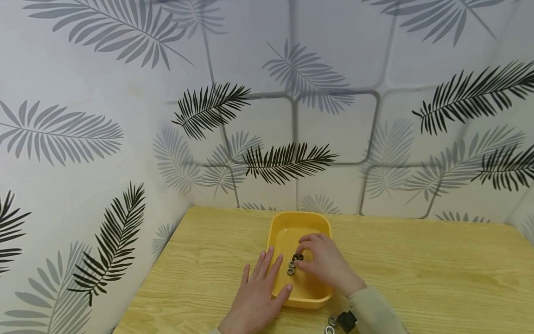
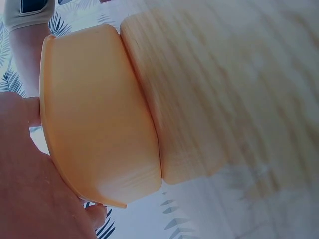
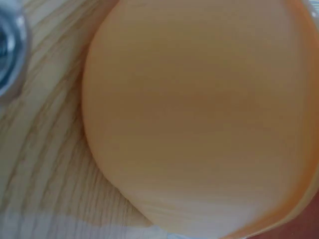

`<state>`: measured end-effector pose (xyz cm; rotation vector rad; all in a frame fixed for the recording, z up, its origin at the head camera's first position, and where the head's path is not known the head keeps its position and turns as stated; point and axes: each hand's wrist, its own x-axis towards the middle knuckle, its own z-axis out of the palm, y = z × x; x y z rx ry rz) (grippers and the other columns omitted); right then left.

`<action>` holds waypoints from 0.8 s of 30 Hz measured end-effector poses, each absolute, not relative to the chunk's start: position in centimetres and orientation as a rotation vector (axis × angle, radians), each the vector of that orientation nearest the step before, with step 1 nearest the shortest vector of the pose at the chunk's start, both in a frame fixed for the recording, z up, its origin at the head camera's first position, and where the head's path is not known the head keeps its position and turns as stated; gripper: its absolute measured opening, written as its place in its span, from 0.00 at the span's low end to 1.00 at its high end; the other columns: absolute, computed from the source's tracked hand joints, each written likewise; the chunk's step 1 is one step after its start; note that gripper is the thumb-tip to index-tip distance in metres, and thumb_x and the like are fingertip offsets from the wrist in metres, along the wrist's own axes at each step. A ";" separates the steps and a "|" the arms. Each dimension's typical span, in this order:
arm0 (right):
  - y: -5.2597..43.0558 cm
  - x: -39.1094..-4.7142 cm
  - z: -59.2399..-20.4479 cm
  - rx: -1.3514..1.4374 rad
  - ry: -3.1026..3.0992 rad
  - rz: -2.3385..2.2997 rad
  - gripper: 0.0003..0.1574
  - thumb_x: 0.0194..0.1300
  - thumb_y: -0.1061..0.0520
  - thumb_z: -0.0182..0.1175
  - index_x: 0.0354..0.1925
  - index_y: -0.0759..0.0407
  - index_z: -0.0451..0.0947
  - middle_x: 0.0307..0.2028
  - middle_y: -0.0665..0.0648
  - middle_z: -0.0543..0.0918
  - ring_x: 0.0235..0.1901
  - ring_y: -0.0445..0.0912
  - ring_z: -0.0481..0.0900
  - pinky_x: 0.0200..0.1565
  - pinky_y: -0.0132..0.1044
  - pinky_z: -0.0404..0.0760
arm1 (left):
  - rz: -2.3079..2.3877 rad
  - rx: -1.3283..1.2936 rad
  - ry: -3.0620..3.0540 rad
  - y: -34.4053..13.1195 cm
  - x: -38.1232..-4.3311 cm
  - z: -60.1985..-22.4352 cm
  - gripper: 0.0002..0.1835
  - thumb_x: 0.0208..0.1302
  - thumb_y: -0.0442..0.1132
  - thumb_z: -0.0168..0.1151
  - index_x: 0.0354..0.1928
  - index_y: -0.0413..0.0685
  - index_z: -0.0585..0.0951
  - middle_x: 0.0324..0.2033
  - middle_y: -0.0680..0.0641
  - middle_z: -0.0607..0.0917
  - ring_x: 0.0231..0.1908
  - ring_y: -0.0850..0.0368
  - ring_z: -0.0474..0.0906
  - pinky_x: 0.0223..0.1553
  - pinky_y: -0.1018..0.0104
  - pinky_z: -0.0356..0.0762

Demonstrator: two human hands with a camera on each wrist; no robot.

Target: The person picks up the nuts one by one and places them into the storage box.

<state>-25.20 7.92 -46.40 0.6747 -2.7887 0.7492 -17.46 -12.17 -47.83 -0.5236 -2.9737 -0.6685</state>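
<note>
A yellow plastic tray (image 1: 321,304) stands on the table, its outer wall filling much of both wrist views. My left hand (image 1: 259,297) lies over its left rim with fingers spread and fairly straight. Inside the tray, my right hand (image 1: 323,257) pinches a small black piece (image 1: 297,257) between thumb and fingers. Just below the fingertips, two small metal rings (image 1: 290,271) that look like nuts or bearings sit on the tray floor. The right wrist view shows only the tray's outside, not the fingertips.
In front of the tray, near the right sleeve, lie a black block-like part (image 1: 346,321) and more metal rings (image 1: 329,330). One metal ring (image 3: 10,50) shows at the edge of the right wrist view. The wooden table (image 1: 417,269) meets a leaf-patterned wall behind.
</note>
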 end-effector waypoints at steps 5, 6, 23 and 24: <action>8.0 -24.7 -46.3 0.718 -2.771 0.715 0.11 0.54 0.50 0.74 0.34 0.52 0.85 0.52 0.58 0.81 0.59 0.61 0.70 0.61 0.62 0.63 | -0.666 -0.524 -2.973 -12.2 -17.5 -47.8 0.36 0.74 0.63 0.43 0.77 0.55 0.58 0.77 0.50 0.47 0.75 0.51 0.41 0.68 0.35 0.44; 8.0 -24.6 -46.3 0.723 -2.768 0.708 0.12 0.54 0.50 0.74 0.35 0.53 0.85 0.53 0.59 0.81 0.59 0.61 0.70 0.62 0.62 0.62 | -0.664 -0.524 -2.973 -12.2 -17.5 -47.9 0.36 0.74 0.63 0.43 0.77 0.55 0.58 0.77 0.51 0.47 0.75 0.51 0.41 0.68 0.35 0.44; 9.9 -22.7 -44.4 0.699 -2.690 0.708 0.15 0.55 0.46 0.72 0.39 0.50 0.85 0.56 0.54 0.80 0.60 0.57 0.69 0.63 0.60 0.61 | -0.648 -0.497 -2.993 -12.0 -17.6 -48.2 0.37 0.73 0.64 0.44 0.77 0.56 0.58 0.77 0.51 0.46 0.75 0.51 0.41 0.68 0.36 0.42; 10.1 -22.5 -44.3 0.705 -2.670 0.710 0.14 0.55 0.46 0.72 0.38 0.50 0.85 0.56 0.54 0.80 0.60 0.57 0.69 0.62 0.60 0.61 | -0.649 -0.496 -2.991 -12.0 -17.6 -48.2 0.37 0.73 0.64 0.44 0.77 0.56 0.58 0.77 0.51 0.46 0.75 0.50 0.41 0.68 0.36 0.42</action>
